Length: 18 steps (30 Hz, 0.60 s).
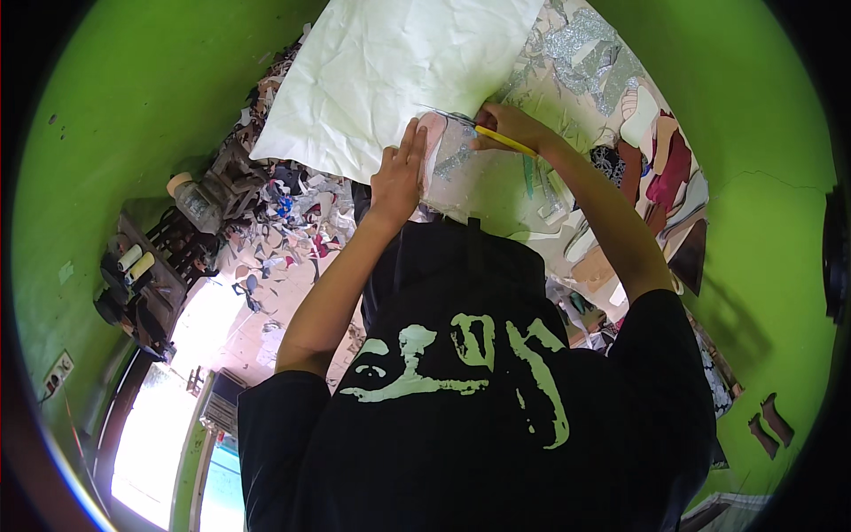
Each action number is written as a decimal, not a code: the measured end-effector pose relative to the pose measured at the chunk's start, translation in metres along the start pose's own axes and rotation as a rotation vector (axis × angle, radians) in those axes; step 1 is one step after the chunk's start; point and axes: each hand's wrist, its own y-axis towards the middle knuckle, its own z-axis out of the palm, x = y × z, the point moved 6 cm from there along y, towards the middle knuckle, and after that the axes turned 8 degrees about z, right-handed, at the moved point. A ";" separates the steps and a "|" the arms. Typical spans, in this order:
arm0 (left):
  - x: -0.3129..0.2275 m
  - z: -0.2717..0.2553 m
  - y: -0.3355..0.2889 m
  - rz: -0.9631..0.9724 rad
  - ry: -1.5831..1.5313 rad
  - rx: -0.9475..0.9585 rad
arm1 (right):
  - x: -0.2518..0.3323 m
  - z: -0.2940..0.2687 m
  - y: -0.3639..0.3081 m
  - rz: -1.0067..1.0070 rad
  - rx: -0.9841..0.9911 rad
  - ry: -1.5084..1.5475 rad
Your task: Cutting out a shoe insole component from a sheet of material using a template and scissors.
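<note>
Observed from above: the person works at a surface spread with cut material. The left hand (399,173) lies flat, fingers together and extended, pressing on a pale pinkish template (448,164) that sits at the lower right corner of a large white sheet (390,71). It grips nothing; it bears down as a weight.

The right hand (507,127) is closed around a yellow pencil (503,140), the shaft held in a writing grip and running back toward the wrist. The tip is at the upper edge of the template, just beside the white sheet; the exact contact point is hidden by the fingers.

The two hands are near each other but apart, with the template between them.

Surroundings: silver glitter sheet scraps (589,49) lie beyond the right hand, a heap of small offcuts (292,222) lies to the left of the left forearm, and a lidded jar (191,199) stands further left. The walls are bright green.

Judgement: the step in hand appears to be tracing the outline of the template, and it looks partway along the top edge. The next stretch of line calls for steady downward pressure from the flat hand so that the template does not creep, and for the pencil to follow the edge closely round the curve
</note>
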 end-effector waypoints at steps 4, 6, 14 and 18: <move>0.000 0.000 0.003 -0.008 0.020 0.041 | 0.004 0.002 0.015 0.017 0.015 -0.088; 0.000 0.000 0.003 -0.010 0.016 0.047 | 0.005 0.003 0.020 0.111 0.054 -0.168; -0.001 -0.004 0.006 -0.034 -0.012 0.090 | -0.007 0.003 0.025 0.045 0.003 -0.065; 0.003 -0.002 0.002 -0.046 -0.018 0.080 | 0.008 0.001 0.018 0.118 0.076 0.064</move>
